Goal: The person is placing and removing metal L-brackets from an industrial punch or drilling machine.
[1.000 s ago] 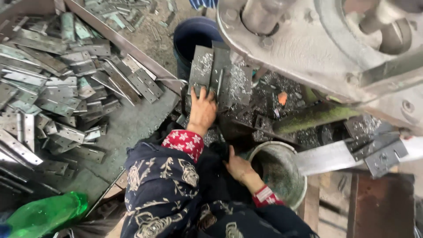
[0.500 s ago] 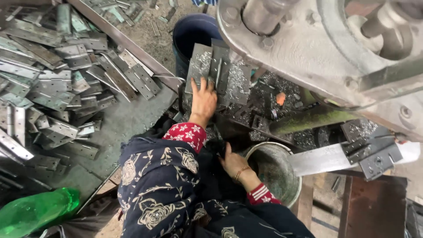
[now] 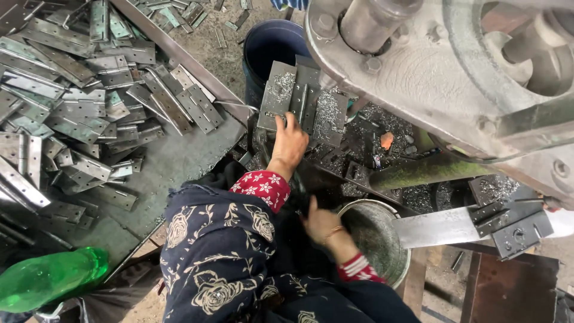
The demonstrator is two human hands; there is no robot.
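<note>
A large grey cast-metal machine (image 3: 430,78) fills the upper right, its flywheel and shaft hanging over the work area. Left of it lies a wide metal tray (image 3: 179,161), tilted, its upper and left parts heaped with a pile of flat steel hinges (image 3: 78,101); its lower right corner is bare sheet. A dark blue bucket (image 3: 269,51) stands at the tray's far right edge, just behind the machine bed. Under the machine, near the lower middle, sits a round metal pail (image 3: 376,239), and beside it to the right a flat steel plate (image 3: 439,227) juts out with dark hinges (image 3: 514,224) resting on its end. A green plastic bottle (image 3: 51,278) lies at the tray's near left corner.

The left hand (image 3: 288,140) reaches forward, fingers spread flat on an opened hinge (image 3: 293,98) dusted with metal shavings, which leans against the bucket's front. The right hand (image 3: 321,222) rests low at the pail's left rim, loosely curled; whether it holds anything cannot be told.
</note>
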